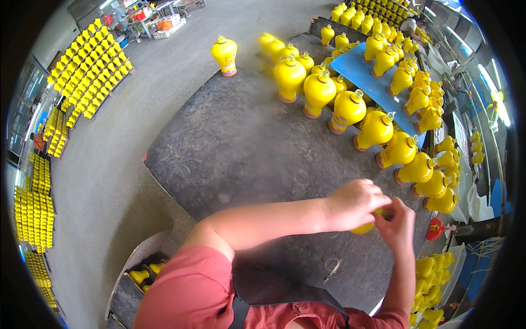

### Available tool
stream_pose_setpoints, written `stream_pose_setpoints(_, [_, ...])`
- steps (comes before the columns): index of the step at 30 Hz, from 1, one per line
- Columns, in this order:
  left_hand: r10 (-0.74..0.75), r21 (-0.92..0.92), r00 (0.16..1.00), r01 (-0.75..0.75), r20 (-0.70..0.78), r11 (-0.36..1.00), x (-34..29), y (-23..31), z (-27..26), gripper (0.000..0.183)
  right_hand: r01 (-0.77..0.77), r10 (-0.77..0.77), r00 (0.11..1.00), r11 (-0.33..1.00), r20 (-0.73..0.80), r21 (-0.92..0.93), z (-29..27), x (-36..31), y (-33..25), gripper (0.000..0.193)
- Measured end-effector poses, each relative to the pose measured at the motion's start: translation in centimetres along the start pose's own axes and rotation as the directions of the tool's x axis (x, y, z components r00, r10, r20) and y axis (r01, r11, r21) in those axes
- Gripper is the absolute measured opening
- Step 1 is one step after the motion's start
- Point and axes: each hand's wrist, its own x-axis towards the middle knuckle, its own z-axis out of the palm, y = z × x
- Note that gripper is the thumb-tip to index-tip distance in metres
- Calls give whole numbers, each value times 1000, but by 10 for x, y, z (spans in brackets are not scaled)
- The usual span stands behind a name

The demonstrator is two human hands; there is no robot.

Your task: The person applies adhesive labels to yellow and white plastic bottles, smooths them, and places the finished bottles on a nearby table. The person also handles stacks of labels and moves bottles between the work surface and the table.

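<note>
Both hands meet over a yellow vase-shaped bottle (362, 227) at the right side of the dark table (246, 148). My left hand (353, 204) reaches across with bent fingers closed at the bottle's top, hiding most of it. Thumb and fingers of my right hand (398, 222) curl in from the right and pinch at the same spot. Whether a small part lies between the fingertips cannot be made out. Beyond the hands stands a diagonal row of similar yellow bottles, with clear necks and pinkish bases; one bottle (341, 111) is in its middle.
A single yellow bottle (224, 55) stands at the table's far corner. A blue board (359, 68) carries several more. To the right are a red round piece (435, 229) and clustered yellow bottles (430, 277). Stacked racks of yellow pieces (87, 66) line the left floor. Another person (410, 26) is at the far right.
</note>
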Motion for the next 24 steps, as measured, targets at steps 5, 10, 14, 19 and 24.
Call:
stream_pose_setpoints(5, [-171, 140, 985, 174, -33, 975, -48, -23, -67, 32, 34, -51, 996, 976, 74, 214, 65, 44, -55, 29])
stream_pose_setpoints(10, [-362, 164, 922, 382, -137, 910, -70, -35, -98, 31, 157, -163, 985, 983, 56, 97, 98, 58, -105, 28])
stream_pose_setpoints(14, [-299, 141, 929, 333, -216, 932, -78, -41, -105, 32, 207, -214, 970, 975, 113, 77, 97, 62, -117, 23])
stream_pose_setpoints(19, [-323, 79, 890, 365, -322, 927, -80, -68, -126, 23, 14, -87, 981, 924, 175, 383, 99, 54, -110, 23])
stream_pose_setpoints(24, [-566, -222, 737, 521, -369, 824, -73, -126, -191, 21, -85, 52, 991, 958, 125, 273, 99, 30, -67, 22])
